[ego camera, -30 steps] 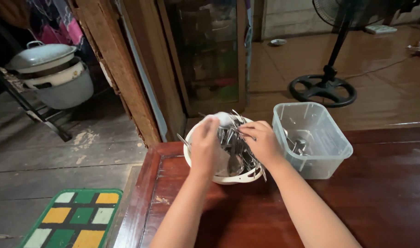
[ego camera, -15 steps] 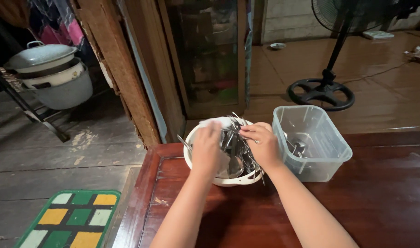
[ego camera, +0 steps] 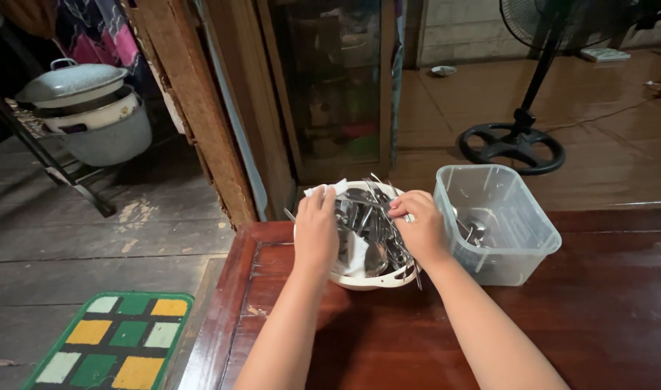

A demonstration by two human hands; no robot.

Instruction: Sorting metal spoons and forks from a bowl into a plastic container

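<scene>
Your left hand (ego camera: 316, 230) clutches a white cloth (ego camera: 329, 190) over the white bowl (ego camera: 359, 280), ready for wiping. Your right hand (ego camera: 419, 225) pinches cutlery (ego camera: 374, 217) inside it; the clear tub (ego camera: 498, 217) sits just right of the bowl.

Two bare forearms are extended forward from the bottom edge and drawn slightly together. The left hand (ego camera: 315, 231) is held palm-down, fingers curled and pressed close. The right hand (ego camera: 419, 225) is angled inward at the wrist, its fingertips pinched toward the left.
</scene>
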